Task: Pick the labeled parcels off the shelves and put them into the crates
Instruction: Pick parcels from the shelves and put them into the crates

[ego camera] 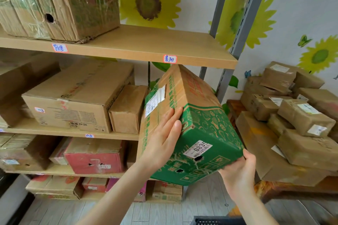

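A sunflower-papered wall (148, 0) is seen behind wooden shelves (128, 45) stacked with cartons. Straight fingers (173, 120), pressed together, are laid flat on a green parcel (204, 129) by the left hand (162, 144). Its lower corner is cupped by the right hand (237, 175) — thumb hooked on the edge, fingers hidden beneath. The parcel is held tilted in the air, before the shelves — a dark crate (217, 221) is glimpsed below.

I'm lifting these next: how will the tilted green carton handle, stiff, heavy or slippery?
Probably stiff: the green carton keeps its edges though tilted. Likely weighty, since both hands carry it, the left hand flat on its side, the right hand under a corner. Punctured holes suggest the board tears if squeezed.
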